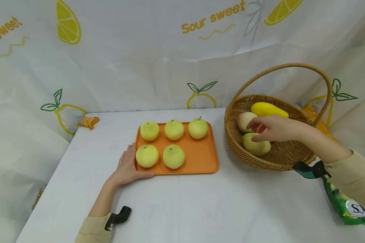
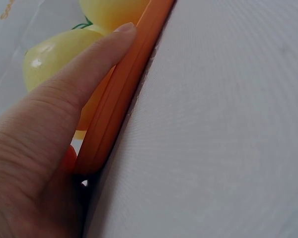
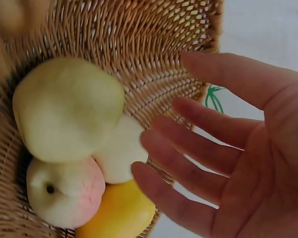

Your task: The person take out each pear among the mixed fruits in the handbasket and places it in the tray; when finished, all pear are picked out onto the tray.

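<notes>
An orange tray (image 1: 200,155) on the table carries several round yellow-green fruits (image 1: 173,157) with short stems, in two rows. My left hand (image 1: 127,167) rests at the tray's near left corner, thumb along the front rim and fingers beside the left edge. In the left wrist view the straight thumb (image 2: 84,74) lies against the rim. My right hand (image 1: 278,128) hovers over a wicker basket (image 1: 258,163), fingers spread and slightly bent, holding nothing. Below it are a larger yellow-green fruit (image 3: 67,109), a peach (image 3: 64,191) and a long yellow fruit (image 1: 267,109).
The basket's tall arched handle (image 1: 292,65) rises above the right forearm. A green packet (image 1: 349,202) lies at the right edge, and an orange packet (image 1: 317,116) is behind the basket. A small orange wrapped snack (image 1: 89,122) sits at the back left. Lemon-printed cloth (image 1: 140,67) hangs behind.
</notes>
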The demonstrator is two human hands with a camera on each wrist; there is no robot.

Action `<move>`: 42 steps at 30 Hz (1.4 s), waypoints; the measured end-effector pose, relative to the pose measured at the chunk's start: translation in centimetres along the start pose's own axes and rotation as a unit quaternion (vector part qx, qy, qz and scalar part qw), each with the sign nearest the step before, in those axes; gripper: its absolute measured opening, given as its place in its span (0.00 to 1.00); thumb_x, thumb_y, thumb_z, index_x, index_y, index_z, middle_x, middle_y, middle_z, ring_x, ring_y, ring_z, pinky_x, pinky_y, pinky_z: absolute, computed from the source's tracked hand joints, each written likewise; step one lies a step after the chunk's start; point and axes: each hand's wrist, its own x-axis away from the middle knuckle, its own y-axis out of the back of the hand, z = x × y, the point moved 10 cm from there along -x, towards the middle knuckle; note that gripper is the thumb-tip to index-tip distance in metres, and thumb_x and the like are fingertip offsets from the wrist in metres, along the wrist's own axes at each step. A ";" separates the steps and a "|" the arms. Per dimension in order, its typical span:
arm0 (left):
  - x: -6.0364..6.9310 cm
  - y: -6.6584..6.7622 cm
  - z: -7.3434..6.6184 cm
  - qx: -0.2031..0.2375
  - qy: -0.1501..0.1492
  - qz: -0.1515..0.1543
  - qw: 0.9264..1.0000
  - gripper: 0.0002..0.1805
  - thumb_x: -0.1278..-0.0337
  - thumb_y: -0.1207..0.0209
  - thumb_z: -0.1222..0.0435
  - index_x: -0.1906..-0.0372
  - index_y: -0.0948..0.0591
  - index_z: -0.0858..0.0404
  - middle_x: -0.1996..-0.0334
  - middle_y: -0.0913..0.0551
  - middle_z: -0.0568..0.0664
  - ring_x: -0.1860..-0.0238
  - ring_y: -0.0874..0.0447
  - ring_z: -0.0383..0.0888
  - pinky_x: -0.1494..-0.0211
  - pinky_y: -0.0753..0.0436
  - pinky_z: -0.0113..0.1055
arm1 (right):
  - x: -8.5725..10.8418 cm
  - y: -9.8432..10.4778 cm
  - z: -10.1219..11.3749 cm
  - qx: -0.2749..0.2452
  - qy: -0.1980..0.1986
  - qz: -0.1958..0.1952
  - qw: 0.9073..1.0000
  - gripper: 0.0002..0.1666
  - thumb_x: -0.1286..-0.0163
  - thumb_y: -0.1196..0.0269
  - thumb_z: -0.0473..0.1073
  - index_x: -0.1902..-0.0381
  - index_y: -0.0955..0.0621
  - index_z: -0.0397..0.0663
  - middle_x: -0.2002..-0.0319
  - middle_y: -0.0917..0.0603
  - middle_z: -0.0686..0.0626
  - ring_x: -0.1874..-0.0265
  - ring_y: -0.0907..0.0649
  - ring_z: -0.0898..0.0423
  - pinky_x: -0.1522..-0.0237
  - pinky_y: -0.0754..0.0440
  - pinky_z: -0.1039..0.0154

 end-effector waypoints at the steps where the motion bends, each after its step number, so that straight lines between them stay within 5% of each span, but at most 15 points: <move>1: 0.0 0.0 0.0 0.000 0.000 0.000 1.000 0.77 0.65 0.28 0.36 0.24 0.67 0.68 0.23 0.62 0.64 0.24 0.71 0.57 0.26 0.66 0.54 | -0.2 -0.1 -0.3 0.008 -0.004 0.012 1.000 0.26 0.37 0.31 0.49 0.46 0.21 0.40 0.55 0.17 0.50 0.57 0.19 0.52 0.58 0.20 0.56; 15: 0.0 -0.1 0.1 0.004 0.001 0.000 1.000 0.77 0.65 0.29 0.35 0.24 0.67 0.67 0.23 0.62 0.64 0.24 0.71 0.57 0.26 0.66 0.55 | -1.8 -2.2 -3.0 0.040 -0.040 0.124 0.991 0.33 0.43 0.29 0.47 0.45 0.24 0.34 0.56 0.20 0.43 0.57 0.22 0.47 0.58 0.22 0.51; 24: 0.1 0.1 -0.1 0.002 -0.002 -0.002 1.000 0.77 0.65 0.28 0.36 0.24 0.66 0.68 0.23 0.61 0.64 0.24 0.71 0.58 0.26 0.66 0.54 | -2.8 -3.6 -3.0 0.042 -0.001 0.163 0.986 0.35 0.53 0.25 0.41 0.45 0.24 0.43 0.53 0.21 0.47 0.56 0.25 0.49 0.55 0.26 0.51; 31: 0.0 -0.1 -0.2 -0.001 0.000 0.000 1.000 0.77 0.65 0.29 0.35 0.24 0.66 0.68 0.23 0.61 0.64 0.24 0.71 0.57 0.26 0.66 0.54 | -3.0 -5.4 -3.9 0.063 -0.015 0.212 0.975 0.41 0.55 0.22 0.47 0.42 0.26 0.47 0.52 0.25 0.43 0.53 0.26 0.46 0.53 0.25 0.47; 42: 0.0 0.0 0.1 -0.004 0.007 0.001 1.000 0.77 0.65 0.29 0.35 0.24 0.67 0.68 0.23 0.62 0.64 0.24 0.71 0.57 0.26 0.66 0.55 | -3.0 -4.4 -3.4 0.057 0.000 0.188 0.981 0.51 0.55 0.22 0.56 0.36 0.29 0.41 0.47 0.23 0.47 0.52 0.25 0.50 0.51 0.26 0.51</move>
